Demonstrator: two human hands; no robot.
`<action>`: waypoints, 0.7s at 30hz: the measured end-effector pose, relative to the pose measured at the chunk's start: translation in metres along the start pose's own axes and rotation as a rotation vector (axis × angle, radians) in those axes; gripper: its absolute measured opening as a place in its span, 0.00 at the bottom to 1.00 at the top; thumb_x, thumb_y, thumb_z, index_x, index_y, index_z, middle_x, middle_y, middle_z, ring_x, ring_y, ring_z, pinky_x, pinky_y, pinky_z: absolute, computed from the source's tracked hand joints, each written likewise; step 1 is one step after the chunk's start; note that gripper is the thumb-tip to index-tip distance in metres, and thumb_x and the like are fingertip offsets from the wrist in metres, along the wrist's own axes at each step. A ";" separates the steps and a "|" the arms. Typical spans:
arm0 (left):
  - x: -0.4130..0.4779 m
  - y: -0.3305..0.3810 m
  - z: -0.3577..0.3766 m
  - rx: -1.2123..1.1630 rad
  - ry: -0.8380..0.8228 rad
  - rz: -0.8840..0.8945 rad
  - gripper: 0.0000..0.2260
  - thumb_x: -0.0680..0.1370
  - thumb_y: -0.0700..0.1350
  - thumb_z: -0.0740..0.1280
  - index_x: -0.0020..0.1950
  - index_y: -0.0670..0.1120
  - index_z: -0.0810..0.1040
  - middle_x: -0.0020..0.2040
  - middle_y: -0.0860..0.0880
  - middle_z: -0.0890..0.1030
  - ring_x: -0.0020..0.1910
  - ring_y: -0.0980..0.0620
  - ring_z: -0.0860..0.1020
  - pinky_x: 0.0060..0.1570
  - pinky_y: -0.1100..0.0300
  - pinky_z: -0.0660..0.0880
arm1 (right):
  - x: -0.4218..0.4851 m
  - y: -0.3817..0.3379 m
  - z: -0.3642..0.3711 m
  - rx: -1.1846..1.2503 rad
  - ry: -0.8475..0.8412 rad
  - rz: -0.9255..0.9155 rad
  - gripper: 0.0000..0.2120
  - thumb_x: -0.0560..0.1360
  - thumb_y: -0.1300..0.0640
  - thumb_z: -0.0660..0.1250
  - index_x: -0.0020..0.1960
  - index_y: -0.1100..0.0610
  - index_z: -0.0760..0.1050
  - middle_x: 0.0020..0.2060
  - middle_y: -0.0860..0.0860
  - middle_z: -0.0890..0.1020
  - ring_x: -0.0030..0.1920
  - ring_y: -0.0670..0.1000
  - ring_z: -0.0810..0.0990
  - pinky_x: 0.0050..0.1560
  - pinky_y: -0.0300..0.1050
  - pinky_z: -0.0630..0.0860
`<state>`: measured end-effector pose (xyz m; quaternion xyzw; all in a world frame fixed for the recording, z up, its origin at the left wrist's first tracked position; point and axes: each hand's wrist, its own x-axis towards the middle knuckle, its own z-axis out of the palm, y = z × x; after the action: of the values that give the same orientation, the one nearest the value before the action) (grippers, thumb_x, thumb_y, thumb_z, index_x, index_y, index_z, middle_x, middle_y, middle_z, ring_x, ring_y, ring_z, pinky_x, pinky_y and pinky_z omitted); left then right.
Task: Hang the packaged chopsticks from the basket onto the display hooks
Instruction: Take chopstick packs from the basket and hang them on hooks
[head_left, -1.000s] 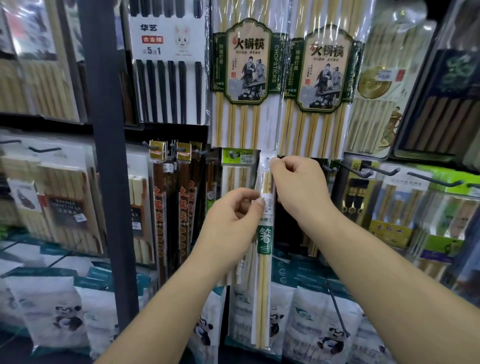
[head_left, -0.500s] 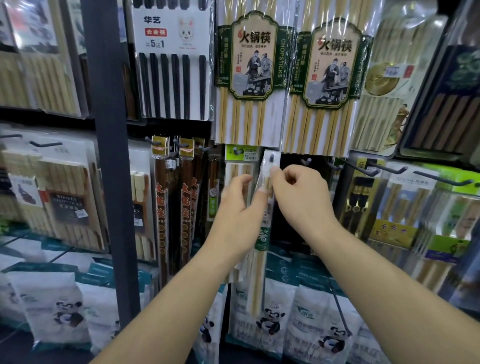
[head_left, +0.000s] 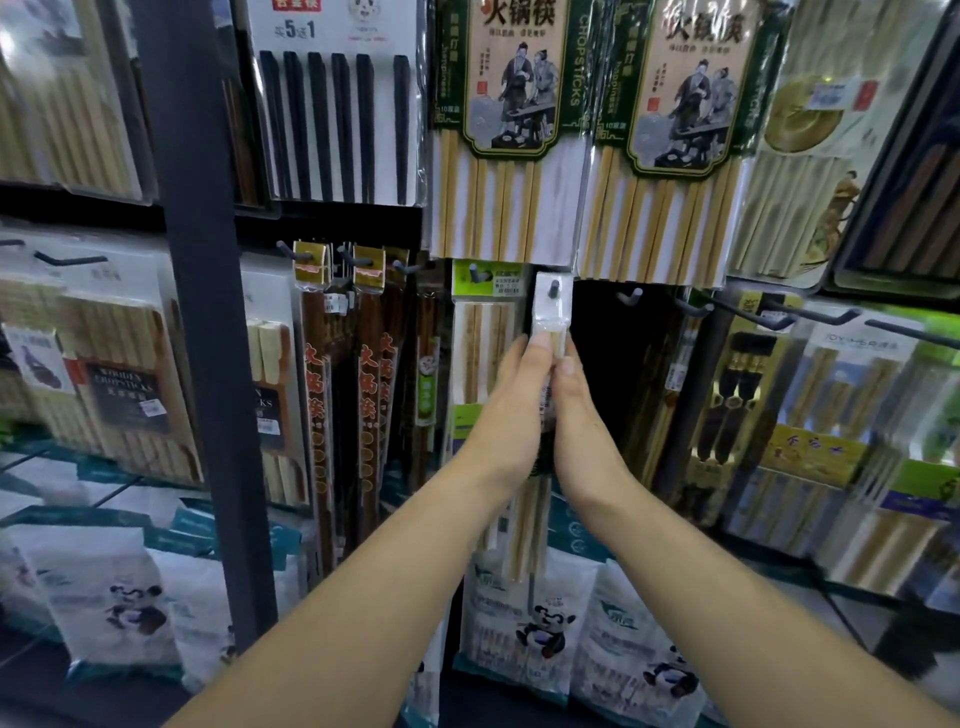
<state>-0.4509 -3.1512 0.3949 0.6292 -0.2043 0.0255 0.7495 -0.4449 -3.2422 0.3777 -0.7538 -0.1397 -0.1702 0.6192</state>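
Holding a slim pack of chopsticks (head_left: 551, 318) at a display hook (head_left: 554, 287) in a shop aisle.
The hook's dark tip shows through the pack's white header, and the pack hangs upright between a green-topped pack (head_left: 483, 291) on its left and a bare hook (head_left: 631, 297) on its right. The left hand (head_left: 511, 405) and right hand (head_left: 582, 415) press it from either side, fingers straight, held together and pointing up. Below are bags printed with pandas (head_left: 540, 629).
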 end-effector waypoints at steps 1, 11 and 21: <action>0.002 -0.002 0.001 0.003 -0.005 0.002 0.23 0.86 0.62 0.53 0.77 0.55 0.70 0.69 0.61 0.77 0.65 0.71 0.74 0.60 0.72 0.70 | 0.002 0.003 0.002 0.022 -0.003 0.009 0.39 0.75 0.25 0.46 0.82 0.37 0.48 0.80 0.36 0.55 0.76 0.33 0.56 0.80 0.45 0.53; 0.033 -0.012 0.005 -0.121 0.053 -0.055 0.27 0.82 0.66 0.58 0.77 0.55 0.72 0.70 0.58 0.78 0.67 0.63 0.75 0.64 0.63 0.68 | 0.035 0.022 0.008 0.264 0.034 0.080 0.38 0.75 0.29 0.51 0.82 0.42 0.57 0.79 0.42 0.64 0.78 0.41 0.60 0.80 0.53 0.56; 0.059 -0.016 0.008 -0.146 0.114 -0.078 0.20 0.85 0.60 0.58 0.71 0.53 0.77 0.66 0.54 0.81 0.63 0.60 0.77 0.64 0.60 0.69 | 0.061 0.033 0.008 0.252 0.051 0.080 0.41 0.74 0.27 0.54 0.81 0.47 0.60 0.78 0.49 0.67 0.78 0.47 0.64 0.79 0.56 0.60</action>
<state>-0.3939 -3.1753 0.4008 0.5779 -0.1382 0.0173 0.8041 -0.3751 -3.2409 0.3734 -0.6705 -0.1140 -0.1457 0.7185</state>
